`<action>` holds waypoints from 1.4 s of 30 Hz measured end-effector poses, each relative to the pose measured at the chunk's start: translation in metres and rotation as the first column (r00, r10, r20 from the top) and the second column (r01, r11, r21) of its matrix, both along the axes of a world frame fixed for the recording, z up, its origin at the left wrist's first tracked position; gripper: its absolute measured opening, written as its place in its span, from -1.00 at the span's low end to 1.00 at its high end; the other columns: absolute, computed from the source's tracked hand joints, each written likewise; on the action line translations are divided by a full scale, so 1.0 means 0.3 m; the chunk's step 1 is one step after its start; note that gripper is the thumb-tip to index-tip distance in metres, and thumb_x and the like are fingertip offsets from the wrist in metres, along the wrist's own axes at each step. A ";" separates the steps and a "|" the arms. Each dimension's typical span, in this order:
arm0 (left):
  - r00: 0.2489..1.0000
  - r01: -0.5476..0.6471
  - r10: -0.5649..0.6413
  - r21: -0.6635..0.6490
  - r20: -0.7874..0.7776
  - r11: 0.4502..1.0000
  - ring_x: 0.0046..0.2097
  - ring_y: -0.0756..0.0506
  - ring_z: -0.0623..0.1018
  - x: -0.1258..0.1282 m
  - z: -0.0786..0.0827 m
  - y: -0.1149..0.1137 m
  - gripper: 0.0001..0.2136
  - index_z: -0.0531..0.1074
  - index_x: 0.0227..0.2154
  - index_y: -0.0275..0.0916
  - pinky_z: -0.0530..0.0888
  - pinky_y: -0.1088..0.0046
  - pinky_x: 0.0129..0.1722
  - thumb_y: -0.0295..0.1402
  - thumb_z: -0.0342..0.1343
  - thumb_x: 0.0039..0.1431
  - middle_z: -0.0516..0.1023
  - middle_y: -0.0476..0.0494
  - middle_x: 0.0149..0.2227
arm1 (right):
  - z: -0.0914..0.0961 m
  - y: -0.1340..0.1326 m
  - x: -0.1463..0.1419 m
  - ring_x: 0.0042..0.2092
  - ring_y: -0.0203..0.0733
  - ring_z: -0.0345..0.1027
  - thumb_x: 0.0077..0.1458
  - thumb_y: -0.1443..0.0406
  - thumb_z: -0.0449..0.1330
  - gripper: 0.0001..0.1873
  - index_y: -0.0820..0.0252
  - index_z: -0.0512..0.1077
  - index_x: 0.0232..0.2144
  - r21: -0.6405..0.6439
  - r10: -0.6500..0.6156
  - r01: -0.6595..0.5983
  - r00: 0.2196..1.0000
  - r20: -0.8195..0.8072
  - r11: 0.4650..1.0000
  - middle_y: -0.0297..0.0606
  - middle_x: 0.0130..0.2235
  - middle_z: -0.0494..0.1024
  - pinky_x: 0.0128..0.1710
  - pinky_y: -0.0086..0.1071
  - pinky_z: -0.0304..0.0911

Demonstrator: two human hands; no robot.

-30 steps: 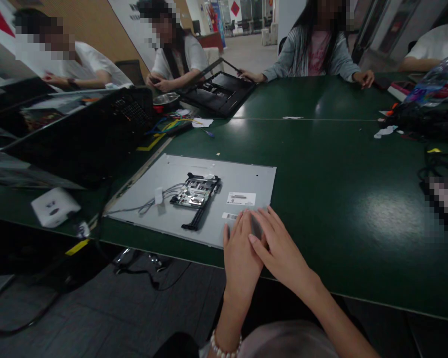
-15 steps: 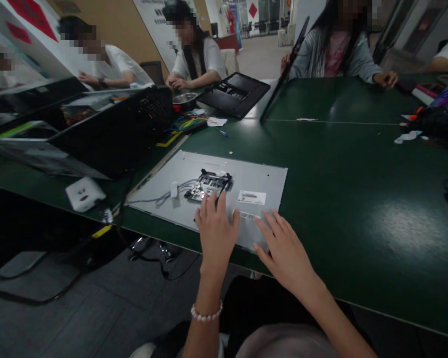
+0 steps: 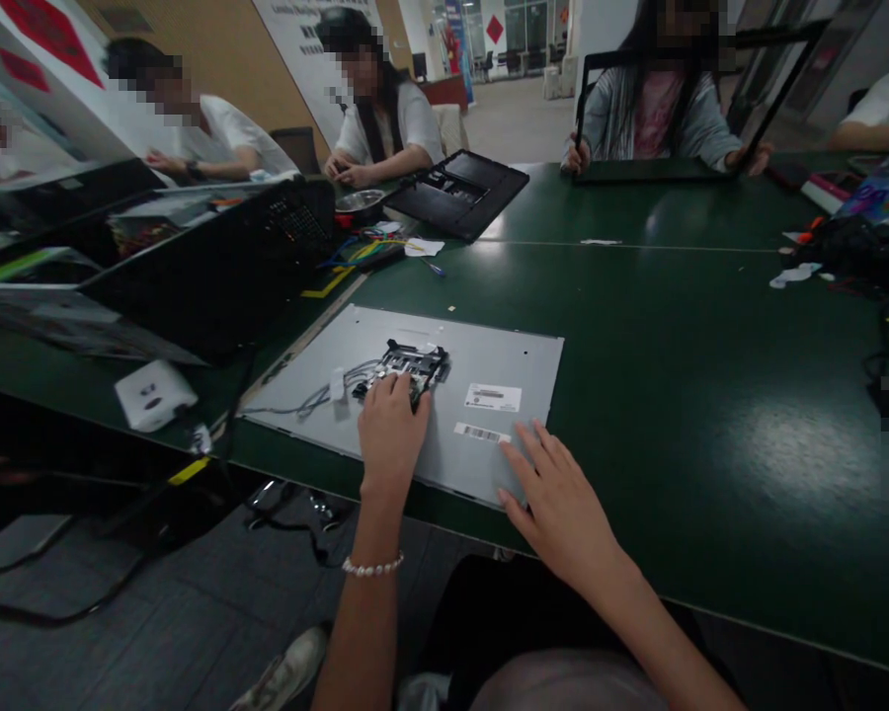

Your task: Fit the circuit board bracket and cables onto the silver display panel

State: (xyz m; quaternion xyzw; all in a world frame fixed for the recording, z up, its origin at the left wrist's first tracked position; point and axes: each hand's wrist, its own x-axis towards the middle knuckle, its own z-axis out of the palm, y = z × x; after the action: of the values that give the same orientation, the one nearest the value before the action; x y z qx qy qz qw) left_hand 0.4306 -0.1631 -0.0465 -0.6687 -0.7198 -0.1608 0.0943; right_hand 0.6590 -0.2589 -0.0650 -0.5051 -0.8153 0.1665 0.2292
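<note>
A flat silvery display panel (image 3: 318, 395) lies back side up on the green table in front of me. On it sit a circuit board in a black bracket (image 3: 415, 363) and a bundle of grey cables (image 3: 307, 403). My left hand (image 3: 394, 434), with a beaded bracelet at the wrist, rests its fingertips on the near edge of the board. Those fingers are stretched out, and the thumb stands apart. Over the panel's near right corner my right hand (image 3: 559, 504) is spread, fingertips beside a barcode label (image 3: 481, 434). Neither hand grasps anything visible.
At left stand a large black casing (image 3: 214, 267) and a small white box (image 3: 154, 393). A black plastic cover (image 3: 463, 193), coloured wires and a screwdriver (image 3: 435, 268) lie farther back. Across the table, a person holds a black frame (image 3: 656, 173); other people sit nearby.
My left hand has moved left onto the board, uncovering the barcode label. My right hand stays near the panel's right corner. The person opposite has turned the black frame to face me.
</note>
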 end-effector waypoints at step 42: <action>0.974 -0.183 0.163 -0.124 -0.157 0.975 0.00 -0.25 0.48 -0.475 0.041 0.391 -0.64 0.43 -0.03 -0.48 0.38 0.26 0.01 -0.30 -0.08 0.31 0.51 -0.39 0.02 | -0.002 0.030 0.025 0.40 0.08 -0.08 0.29 0.19 0.04 -0.47 0.25 0.27 0.25 -0.004 0.004 -0.004 1.000 0.015 1.000 -0.02 0.35 0.19 0.34 0.02 -0.01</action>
State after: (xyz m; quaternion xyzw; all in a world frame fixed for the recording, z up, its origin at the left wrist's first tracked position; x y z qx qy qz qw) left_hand 0.2880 -0.0458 -0.0341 -0.6182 -0.7760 -0.0526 0.1140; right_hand 0.6664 -0.2498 -0.0657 -0.5050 -0.8178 0.1646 0.2217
